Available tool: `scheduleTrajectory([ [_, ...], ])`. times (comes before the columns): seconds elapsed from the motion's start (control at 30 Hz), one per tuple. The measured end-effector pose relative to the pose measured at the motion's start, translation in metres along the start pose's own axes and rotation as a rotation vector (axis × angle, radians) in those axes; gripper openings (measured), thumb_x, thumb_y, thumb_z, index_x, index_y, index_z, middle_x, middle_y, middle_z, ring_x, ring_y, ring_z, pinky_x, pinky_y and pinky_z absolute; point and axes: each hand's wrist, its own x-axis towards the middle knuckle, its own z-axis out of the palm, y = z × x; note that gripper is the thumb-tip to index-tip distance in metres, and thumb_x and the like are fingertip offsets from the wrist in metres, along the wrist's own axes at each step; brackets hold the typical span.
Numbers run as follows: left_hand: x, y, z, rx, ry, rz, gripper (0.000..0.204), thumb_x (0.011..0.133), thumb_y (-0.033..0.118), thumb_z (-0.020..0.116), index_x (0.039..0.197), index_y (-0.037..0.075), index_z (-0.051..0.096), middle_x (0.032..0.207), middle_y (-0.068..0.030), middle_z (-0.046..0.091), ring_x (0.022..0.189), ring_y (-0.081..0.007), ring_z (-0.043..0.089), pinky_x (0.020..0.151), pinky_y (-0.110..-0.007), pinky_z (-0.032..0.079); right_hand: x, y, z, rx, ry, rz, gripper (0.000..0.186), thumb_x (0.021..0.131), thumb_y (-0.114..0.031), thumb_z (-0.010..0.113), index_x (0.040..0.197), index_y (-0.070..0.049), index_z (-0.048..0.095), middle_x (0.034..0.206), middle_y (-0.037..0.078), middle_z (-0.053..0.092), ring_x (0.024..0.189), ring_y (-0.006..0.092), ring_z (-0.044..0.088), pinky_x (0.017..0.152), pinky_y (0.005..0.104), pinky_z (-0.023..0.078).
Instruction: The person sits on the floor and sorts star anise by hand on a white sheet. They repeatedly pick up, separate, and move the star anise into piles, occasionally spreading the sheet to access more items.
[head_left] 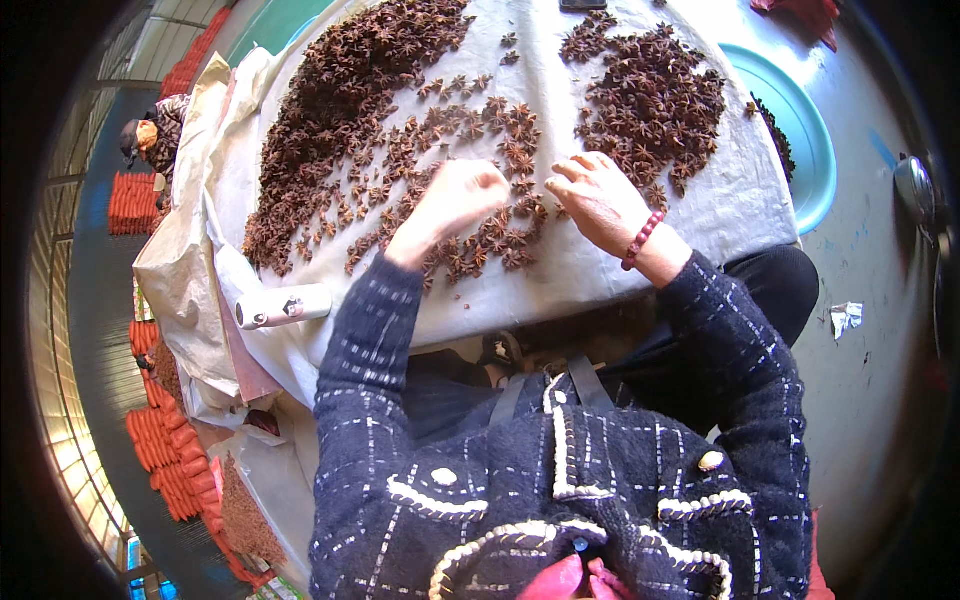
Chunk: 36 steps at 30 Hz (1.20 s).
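Observation:
My left hand (468,192), slightly blurred, is curled over loosely scattered star anise (505,245) on a white sheet-covered surface (425,325); what its fingers hold, if anything, is unclear. My right hand (597,200), a red bead bracelet at its wrist, is just right of it, fingers slightly bent and apart, with nothing visible in them. A large dense heap of star anise (330,95) covers the sheet's upper left, and a second heap (655,100) lies at the right. A white cylinder (285,305) lies on its side by the left edge.
A turquoise tub (812,200) with dark contents sits beyond the right edge. A dark rectangular object (582,5) lies at the top. Stacked red bags (163,450) and another person (150,135) are at the left. A white scrap (846,318) lies on the right-hand floor.

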Motion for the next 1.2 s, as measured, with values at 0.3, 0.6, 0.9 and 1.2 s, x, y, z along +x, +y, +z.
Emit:
scheduleTrajectory([
  [0.3,0.025,0.032,0.006,0.248,0.028,0.178,0.019,0.089,0.016,0.055,0.086,0.002,0.068,0.07,-0.0134,0.065,0.064,-0.0229,0.066,0.061,-0.036,0.05,0.001,0.006,-0.005,-0.131,-0.057,0.081,0.017,0.079,-0.005,0.057,0.093,-0.006,0.066,0.091,0.009,0.065,0.089,0.0245,0.063,0.082,0.037,0.048],
  [0.6,-0.047,0.061,0.051,-0.441,-0.759,0.317,0.017,0.082,0.005,0.059,0.097,0.001,0.065,0.089,-0.0098,0.066,0.085,-0.0218,0.064,0.077,-0.034,0.053,-0.004,-0.003,0.0,-0.119,-0.117,0.129,0.012,0.079,-0.004,0.057,0.088,-0.006,0.065,0.088,0.009,0.066,0.087,0.0248,0.064,0.078,0.0369,0.049],
  [0.9,0.067,-0.035,0.03,0.477,0.449,0.127,0.024,0.091,0.021,0.059,0.113,0.013,0.066,0.12,-0.0111,0.059,0.099,-0.0298,0.062,0.09,-0.042,0.051,-0.006,-0.004,0.005,-0.117,-0.15,0.139,0.007,0.078,-0.006,0.058,0.081,-0.007,0.065,0.086,0.01,0.066,0.087,0.0259,0.064,0.079,0.0376,0.049],
  [1.2,0.004,-0.081,-0.004,0.216,0.603,-0.133,0.024,0.087,0.009,0.052,0.102,0.011,0.07,0.101,-0.0102,0.071,0.093,-0.0247,0.069,0.081,-0.035,0.055,-0.009,-0.019,0.003,-0.087,-0.161,0.088,0.009,0.079,-0.004,0.056,0.086,-0.007,0.062,0.086,0.008,0.064,0.087,0.0241,0.063,0.079,0.0357,0.048],
])
